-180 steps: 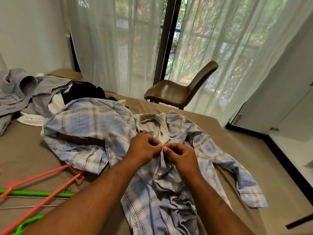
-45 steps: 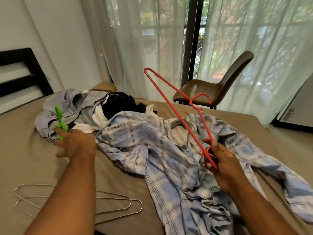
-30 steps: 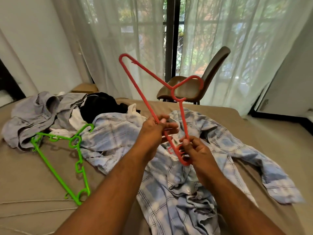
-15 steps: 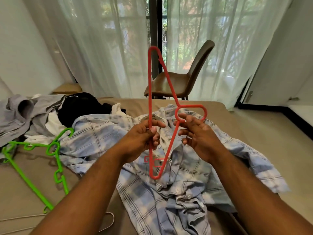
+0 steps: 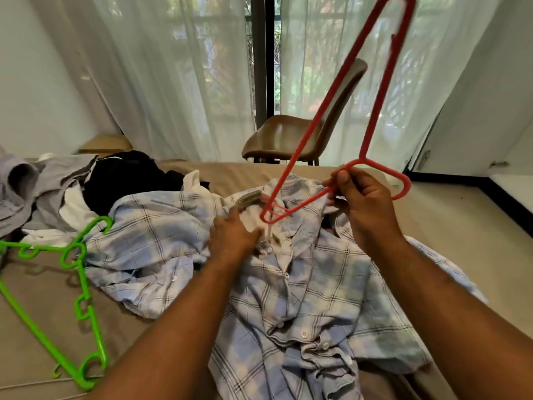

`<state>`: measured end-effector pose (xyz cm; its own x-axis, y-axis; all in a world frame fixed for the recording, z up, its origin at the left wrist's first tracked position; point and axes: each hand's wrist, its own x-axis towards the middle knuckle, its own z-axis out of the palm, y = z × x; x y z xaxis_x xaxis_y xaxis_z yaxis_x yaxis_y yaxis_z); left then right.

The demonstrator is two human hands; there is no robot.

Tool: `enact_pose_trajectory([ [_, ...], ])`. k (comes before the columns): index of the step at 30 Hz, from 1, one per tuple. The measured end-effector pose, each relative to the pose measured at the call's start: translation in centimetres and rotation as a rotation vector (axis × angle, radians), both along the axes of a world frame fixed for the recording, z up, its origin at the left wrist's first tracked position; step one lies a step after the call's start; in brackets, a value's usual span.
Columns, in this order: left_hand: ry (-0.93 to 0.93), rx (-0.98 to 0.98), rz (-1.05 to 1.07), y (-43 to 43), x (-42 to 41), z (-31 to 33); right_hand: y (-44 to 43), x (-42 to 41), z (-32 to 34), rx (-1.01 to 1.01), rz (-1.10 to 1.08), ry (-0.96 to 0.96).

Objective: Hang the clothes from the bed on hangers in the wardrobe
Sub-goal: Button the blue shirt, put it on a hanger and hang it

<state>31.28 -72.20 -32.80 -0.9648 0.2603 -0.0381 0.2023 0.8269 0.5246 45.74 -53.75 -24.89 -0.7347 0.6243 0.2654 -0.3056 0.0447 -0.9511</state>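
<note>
Step in hand, as judged: red hanger (image 5: 306, 137) being fed into neck of plaid shirt (image 5: 317, 284).

- Shirt lies front-up on bed (image 5: 43, 313), collar at far end, front apparently buttoned lower down.
- Hanger held steeply tilted. Low corner is just over the collar opening, the other end high at upper right.
- Right hand (image 5: 360, 203): fingers pinched on hanger arm beside the hook.
- Left hand (image 5: 233, 235): laid on shirt left of collar. It is blurred, so a grip on the cloth can't be told.

To do it well:
- Collar to be held open w/ left hand.
- Low corner to be slid into one shoulder first, then hanger levelled so the other end slips under.
- Hook to be kept outside the neck.
- Buttoned front leaves little slack, so forcing is to be avoided.

Green hanger (image 5: 98, 339) lies near left. More clothes (image 5: 57, 180) are piled at far left.
</note>
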Motion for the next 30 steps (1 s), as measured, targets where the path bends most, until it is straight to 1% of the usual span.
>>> enact_pose_trajectory([
  [1,-0.023,-0.057,-0.008,0.1,0.1,-0.9,-0.1,-0.3,0.1,0.004,0.007,0.016],
  [2,-0.008,-0.073,-0.017,0.0,0.0,-1.5,-0.2,-0.6,0.2,0.009,0.011,0.024],
  [4,0.054,0.035,-0.020,-0.6,-0.9,-1.8,-0.1,-1.3,0.6,0.027,0.013,0.032],
  [6,0.032,0.193,-0.012,-1.5,-1.8,-1.2,-0.1,-2.1,0.8,0.067,0.026,0.030],
  [7,0.032,0.240,-0.012,-1.9,-2.1,-0.5,-0.2,-2.6,0.9,0.086,0.040,0.024],
  [11,0.165,0.346,-0.078,-2.8,-2.7,4.7,-1.3,-4.7,1.0,0.115,0.109,-0.007],
  [16,0.344,0.495,-0.182,-4.7,-1.8,11.6,-1.6,-6.6,2.4,0.256,0.194,-0.062],
  [19,0.395,0.609,-0.185,-6.0,-0.7,14.4,-1.8,-6.8,3.4,0.389,0.249,-0.168],
  [22,0.421,0.700,-0.169,-7.4,0.1,16.8,-1.7,-6.0,4.2,0.662,0.218,-0.307],
  [24,0.447,0.710,-0.178,-8.3,0.6,18.1,-1.3,-5.3,4.9,0.824,0.154,-0.388],
  [26,0.480,0.717,-0.211,-9.2,1.0,19.1,-1.2,-4.2,6.1,0.862,0.125,-0.404],
  [28,0.518,0.662,-0.202,-9.9,1.2,19.8,-1.1,-3.0,7.7,0.924,0.082,-0.404],
  [30,0.544,0.602,-0.181,-10.6,1.4,20.2,-0.8,-2.1,9.3,1.089,0.029,-0.465],
])
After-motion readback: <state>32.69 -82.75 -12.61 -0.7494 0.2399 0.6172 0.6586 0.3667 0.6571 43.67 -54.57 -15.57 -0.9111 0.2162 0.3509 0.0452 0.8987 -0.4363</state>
